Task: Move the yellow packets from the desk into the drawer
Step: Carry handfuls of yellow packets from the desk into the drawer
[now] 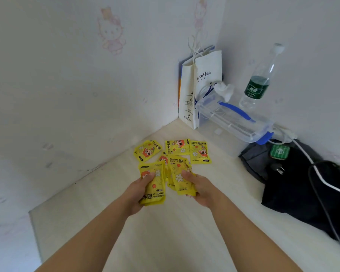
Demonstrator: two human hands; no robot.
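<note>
Home bedroom (cartoon wallpaper)

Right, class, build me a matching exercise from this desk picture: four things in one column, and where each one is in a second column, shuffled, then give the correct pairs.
Things
1. water bottle
2. paper coffee bag
3. clear plastic box
4. packet marked HAND WARMER

Places
A. lying on the desk between the bag and the dark cloth
B. held in the left hand
C. upright against the right-hand wall, behind the box
D. standing in the corner where the two walls meet

Pairs: 1-C, 2-D, 3-A, 4-B
</note>
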